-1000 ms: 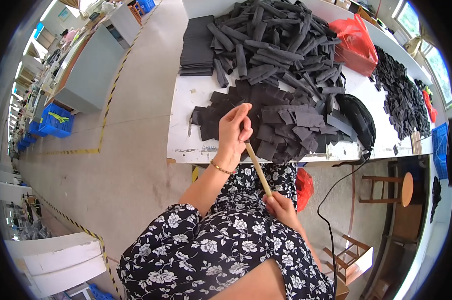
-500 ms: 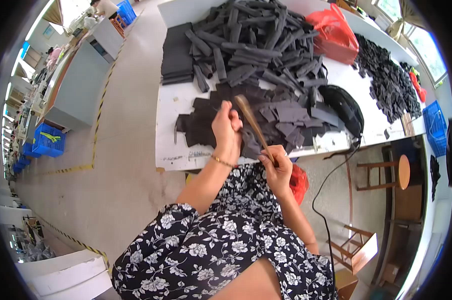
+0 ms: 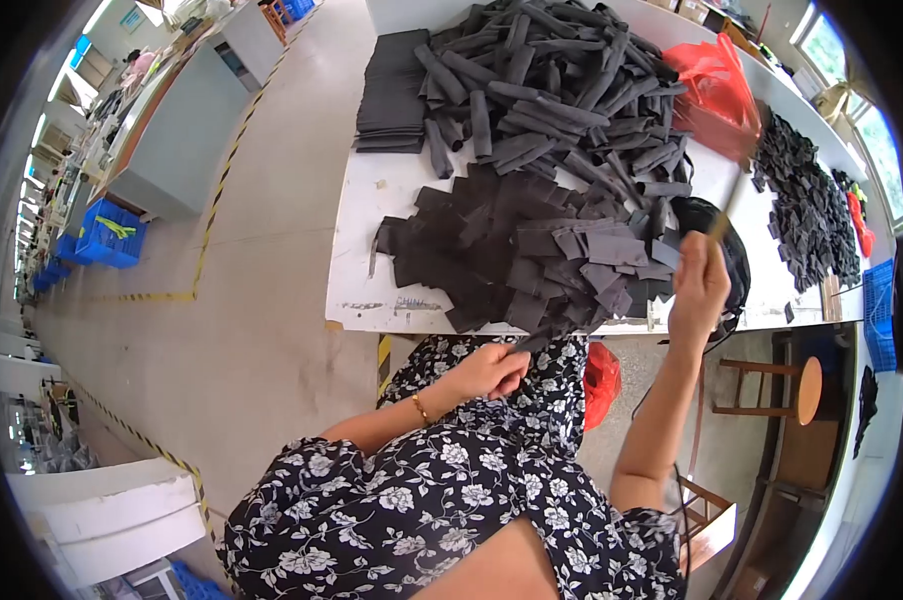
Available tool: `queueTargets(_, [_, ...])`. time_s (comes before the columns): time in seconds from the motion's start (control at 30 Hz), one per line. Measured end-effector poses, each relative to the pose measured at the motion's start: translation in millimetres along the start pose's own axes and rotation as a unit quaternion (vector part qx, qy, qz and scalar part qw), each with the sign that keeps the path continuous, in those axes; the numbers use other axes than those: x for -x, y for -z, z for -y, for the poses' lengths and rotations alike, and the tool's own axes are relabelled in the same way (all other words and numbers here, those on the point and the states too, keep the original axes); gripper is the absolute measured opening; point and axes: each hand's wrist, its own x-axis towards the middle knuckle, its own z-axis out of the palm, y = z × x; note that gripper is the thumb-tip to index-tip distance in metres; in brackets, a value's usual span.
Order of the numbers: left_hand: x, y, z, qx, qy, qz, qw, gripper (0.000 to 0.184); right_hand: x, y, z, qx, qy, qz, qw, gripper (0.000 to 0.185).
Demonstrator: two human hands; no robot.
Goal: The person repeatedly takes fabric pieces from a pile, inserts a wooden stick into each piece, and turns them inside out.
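My left hand (image 3: 494, 371), with a bracelet at the wrist, is closed on a small dark fabric piece (image 3: 534, 342) just below the table's front edge. Out to the right, my right hand (image 3: 702, 290) is raised and closed round a thin stick (image 3: 730, 208), blurred by motion and pointing up. Behind that hand lies a black rounded object (image 3: 734, 262), partly covered. Flat dark fabric pieces (image 3: 472, 235) spread over the white table (image 3: 392, 183). Beyond them is a heap of dark rolled tubes (image 3: 562, 85).
A stack of dark cloth (image 3: 392, 92) lies at the table's back left. A red plastic bag (image 3: 714, 95) stands at the back right, beside a pile of small dark pieces (image 3: 804, 195). A wooden stool (image 3: 810, 390) and a blue crate (image 3: 880, 315) are at the right.
My right hand has swung up and right with the stick, away from my left hand. My left hand has come down toward my lap. The camera view has shifted slightly.
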Motion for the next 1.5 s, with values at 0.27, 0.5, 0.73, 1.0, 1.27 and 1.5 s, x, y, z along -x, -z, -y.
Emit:
queueTargets(0.27, [14, 17, -50, -0.006, -0.081, -0.017, 0.997, 0.035, 82, -78, -44, -0.008, -0.052, 0.280, 0.958, 0.016])
queueTargets(0.5, [36, 12, -54, 0.046, -0.128, -0.070, 0.988, 0.039, 17, -102, -17, 0.038, 0.050, 0.198, 0.978, 0.017])
queueTargets(0.73, [35, 47, 0, -0.156, -0.233, -0.189, 0.941, 0.022, -141, -100, 0, -0.052, 0.074, 0.014, 0.996, 0.024])
queueTargets(1.0, [-20, 101, -24, -0.567, -0.335, -0.279, 0.699, 0.020, -50, -60, -48, 0.103, -0.004, 0.100, 0.990, 0.026])
queueTargets(1.27, [-7, 115, -60, -0.447, -0.339, -0.253, 0.788, 0.012, 68, 38, -50, 0.283, 0.083, 0.231, 0.927, 0.023])
queueTargets(1.5, [15, 107, -99, -0.416, -0.296, -0.211, 0.834, 0.012, 83, 47, -30, 0.371, 0.181, 0.270, 0.870, 0.022])
